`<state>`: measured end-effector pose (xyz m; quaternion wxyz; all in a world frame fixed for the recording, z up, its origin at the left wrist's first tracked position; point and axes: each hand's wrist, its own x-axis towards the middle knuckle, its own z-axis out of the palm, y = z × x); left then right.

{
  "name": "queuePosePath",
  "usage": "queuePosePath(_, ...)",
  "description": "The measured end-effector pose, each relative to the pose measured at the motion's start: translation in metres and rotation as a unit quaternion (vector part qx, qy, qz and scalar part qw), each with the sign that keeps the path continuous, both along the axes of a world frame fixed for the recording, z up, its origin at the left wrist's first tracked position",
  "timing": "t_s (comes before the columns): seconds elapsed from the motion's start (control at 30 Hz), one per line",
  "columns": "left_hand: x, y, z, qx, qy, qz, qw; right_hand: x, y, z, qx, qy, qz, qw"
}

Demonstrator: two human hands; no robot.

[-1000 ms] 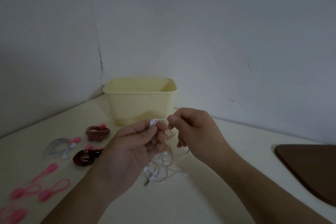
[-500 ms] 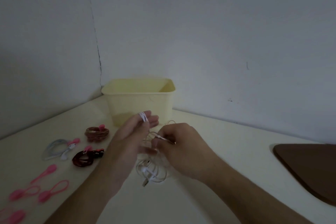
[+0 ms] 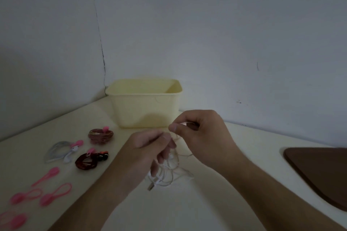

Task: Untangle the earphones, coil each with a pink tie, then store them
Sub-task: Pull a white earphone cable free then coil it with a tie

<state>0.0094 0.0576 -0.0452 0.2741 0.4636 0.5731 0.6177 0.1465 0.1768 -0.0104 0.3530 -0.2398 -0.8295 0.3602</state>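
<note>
Both hands work just above the bench (image 3: pixel 216 202), near its middle. The left hand (image 3: pixel 148 148) grips the white earphones (image 3: pixel 169 172), whose loose loops hang down to the bench; the right hand (image 3: pixel 199 129) pinches a strand just beside it. Behind stands a yellow bin (image 3: pixel 144 107); three tied coils and spare pink ties (image 3: pixel 47 187) lie left.

Bare table (image 3: pixel 216 202) lies right of the hands; coiled earphones (image 3: pixel 92 159) and ties (image 3: pixel 47 191) crowd left.
</note>
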Motion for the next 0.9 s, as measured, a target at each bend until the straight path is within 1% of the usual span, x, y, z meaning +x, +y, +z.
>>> queuePosePath(0.03,0.0,-0.001,0.0,-0.019,-0.02,-0.029,0.999,0.001,-0.001,0.0,-0.005,0.0,0.002,1.0)
queuePosePath(0.1,0.0,-0.004,0.002,-0.019,-0.088,-0.069,0.994,0.0,-0.001,-0.002,-0.014,0.004,0.0,1.0)
queuePosePath(0.17,-0.002,-0.008,0.006,0.016,-0.167,-0.108,0.98,-0.003,-0.002,-0.006,-0.009,-0.004,-0.004,1.0)
queuePosePath(0.2,-0.002,-0.01,0.009,0.043,-0.199,-0.122,0.971,-0.005,-0.003,-0.009,0.004,-0.023,-0.002,1.0)
queuePosePath(0.27,-0.003,-0.012,0.012,0.095,-0.237,-0.122,0.959,-0.007,-0.007,-0.014,0.019,-0.072,0.02,0.997)
queuePosePath(0.3,-0.005,-0.011,0.012,0.111,-0.241,-0.108,0.958,-0.008,-0.01,-0.015,0.021,-0.096,0.037,0.994)
queuePosePath(0.37,-0.01,-0.007,0.011,0.128,-0.216,-0.064,0.966,-0.01,-0.015,-0.016,0.038,-0.143,0.069,0.987)
queuePosePath(0.4,-0.011,-0.006,0.009,0.124,-0.183,-0.029,0.975,-0.01,-0.017,-0.016,0.051,-0.158,0.075,0.983)
queuePosePath(0.43,-0.011,-0.004,0.006,0.109,-0.135,0.018,0.985,-0.011,-0.018,-0.014,0.062,-0.165,0.076,0.981)
queuePosePath(0.5,-0.009,-0.001,0.0,0.064,0.002,0.109,0.992,-0.01,-0.018,-0.009,0.072,-0.157,0.068,0.982)
queuePosePath(0.53,-0.008,-0.001,-0.003,0.041,0.066,0.122,0.99,-0.008,-0.017,-0.006,0.07,-0.144,0.064,0.985)
queuePosePath(0.57,-0.006,0.0,-0.007,0.023,0.1,0.11,0.989,-0.006,-0.016,-0.002,0.062,-0.124,0.059,0.989)
queuePosePath(0.6,-0.004,0.0,-0.009,0.01,0.098,0.085,0.991,-0.003,-0.014,0.002,0.052,-0.099,0.051,0.992)
queuePosePath(0.7,-0.002,0.0,-0.007,-0.004,0.006,0.009,1.0,0.001,-0.004,0.007,0.034,-0.03,0.008,0.999)
queuePosePath(0.77,0.0,-0.003,-0.002,0.004,-0.082,-0.04,0.996,0.0,-0.001,0.002,0.022,-0.016,-0.007,1.0)
queuePosePath(0.83,0.002,-0.006,0.004,0.04,-0.177,-0.091,0.979,-0.003,0.001,-0.007,0.033,-0.039,-0.003,0.999)
queuePosePath(0.9,0.0,-0.008,0.008,0.087,-0.223,-0.106,0.965,-0.007,-0.001,-0.015,0.045,-0.085,0.015,0.995)
